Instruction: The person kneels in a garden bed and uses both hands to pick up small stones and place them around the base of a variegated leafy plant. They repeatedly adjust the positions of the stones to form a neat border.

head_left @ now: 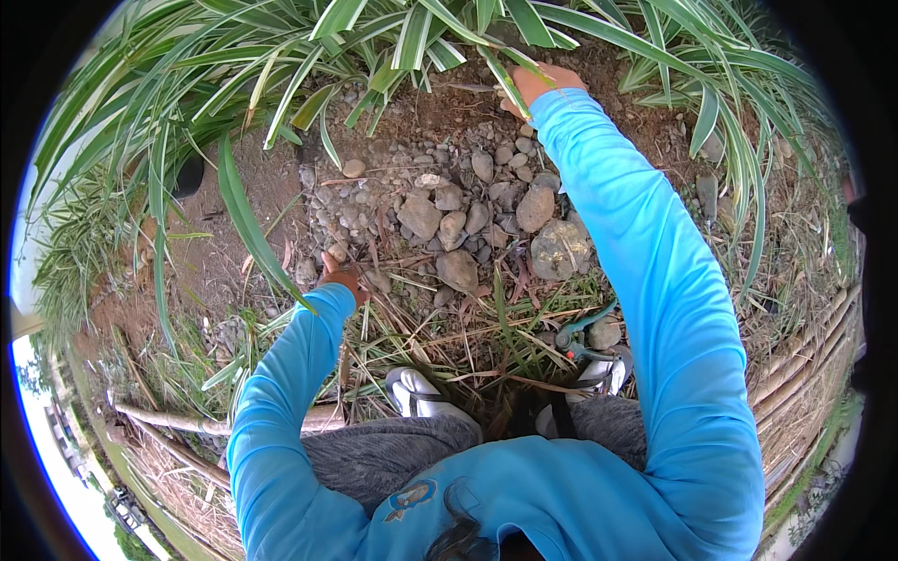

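Note:
My left hand (343, 277) is low at the left edge of a stone patch. One of its fingers stretches out beside a small tan stone (337, 252), and the others are mostly hidden. My right hand (548, 82) reaches far forward to the soil beneath green-and-white striped leaves (505, 79). Leaves cover part of that hand, and its fingertips and anything in them cannot be made out. Between my hands lie rounded grey and brown stones (458, 270) of mixed sizes on bare earth.
Striped leafy plants (412, 37) arch over the far side. A teal-handled tool like pruning shears (585, 324) lies near my right foot, beside a large stone (560, 251). Dry stalks and cut leaves (440, 346) cover the ground before my sandals (421, 393). Bamboo poles (809, 346) run along the right.

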`<action>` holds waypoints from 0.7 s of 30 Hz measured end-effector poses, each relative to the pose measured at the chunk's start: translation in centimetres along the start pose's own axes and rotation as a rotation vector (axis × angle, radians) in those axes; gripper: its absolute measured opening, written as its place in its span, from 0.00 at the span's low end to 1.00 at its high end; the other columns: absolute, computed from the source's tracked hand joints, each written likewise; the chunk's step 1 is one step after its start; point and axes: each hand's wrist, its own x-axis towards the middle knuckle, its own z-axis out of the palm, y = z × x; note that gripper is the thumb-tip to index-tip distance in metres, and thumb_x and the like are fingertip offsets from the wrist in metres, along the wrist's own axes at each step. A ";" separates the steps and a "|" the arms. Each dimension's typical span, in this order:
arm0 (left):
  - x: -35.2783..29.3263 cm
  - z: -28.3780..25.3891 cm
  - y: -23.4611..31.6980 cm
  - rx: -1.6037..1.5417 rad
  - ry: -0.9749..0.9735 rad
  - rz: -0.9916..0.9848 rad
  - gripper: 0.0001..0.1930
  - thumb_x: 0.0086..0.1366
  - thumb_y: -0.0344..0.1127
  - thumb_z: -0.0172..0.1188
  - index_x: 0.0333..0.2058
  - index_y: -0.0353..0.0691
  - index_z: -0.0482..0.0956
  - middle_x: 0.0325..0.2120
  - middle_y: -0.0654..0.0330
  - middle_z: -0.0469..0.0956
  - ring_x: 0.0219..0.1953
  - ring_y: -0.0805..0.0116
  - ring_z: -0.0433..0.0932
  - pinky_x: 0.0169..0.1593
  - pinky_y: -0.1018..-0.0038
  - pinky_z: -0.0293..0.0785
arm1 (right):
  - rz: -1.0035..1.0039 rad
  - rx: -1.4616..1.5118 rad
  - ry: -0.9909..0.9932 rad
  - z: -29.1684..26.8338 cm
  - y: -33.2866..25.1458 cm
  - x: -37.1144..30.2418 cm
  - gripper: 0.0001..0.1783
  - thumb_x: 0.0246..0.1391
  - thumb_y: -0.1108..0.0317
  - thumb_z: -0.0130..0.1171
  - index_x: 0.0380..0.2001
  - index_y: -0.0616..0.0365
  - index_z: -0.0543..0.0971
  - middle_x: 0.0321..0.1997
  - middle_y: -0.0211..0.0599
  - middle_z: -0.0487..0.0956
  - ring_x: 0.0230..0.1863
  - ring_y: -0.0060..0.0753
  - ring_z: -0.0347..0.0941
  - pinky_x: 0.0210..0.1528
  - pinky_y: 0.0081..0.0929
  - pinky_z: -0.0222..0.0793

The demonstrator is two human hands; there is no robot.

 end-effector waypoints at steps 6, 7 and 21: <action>-0.3 -0.6 0.0 -0.015 -0.013 -0.002 0.42 0.63 0.60 0.51 0.67 0.42 0.48 0.64 0.28 0.23 0.60 0.33 0.59 0.66 0.66 0.58 | -0.141 0.060 -0.157 2.0 -6.2 -1.1 0.19 0.53 0.65 0.51 0.48 0.55 0.77 0.45 0.45 0.80 0.45 0.46 0.78 0.47 0.42 0.75; -0.2 -0.6 -0.1 -0.046 -0.021 -0.003 0.43 0.63 0.61 0.51 0.68 0.44 0.46 0.64 0.28 0.24 0.62 0.31 0.54 0.67 0.64 0.55 | -0.149 0.138 -0.206 2.8 -7.0 -1.1 0.19 0.53 0.66 0.50 0.48 0.56 0.76 0.44 0.46 0.80 0.45 0.46 0.78 0.47 0.42 0.75; 1.2 0.8 -0.2 -0.100 0.001 -0.050 0.45 0.58 0.63 0.53 0.68 0.55 0.45 0.65 0.31 0.24 0.67 0.30 0.41 0.68 0.59 0.50 | -0.117 -0.042 0.004 4.7 -6.6 -2.1 0.14 0.51 0.69 0.48 0.40 0.54 0.77 0.38 0.46 0.81 0.40 0.48 0.80 0.43 0.44 0.76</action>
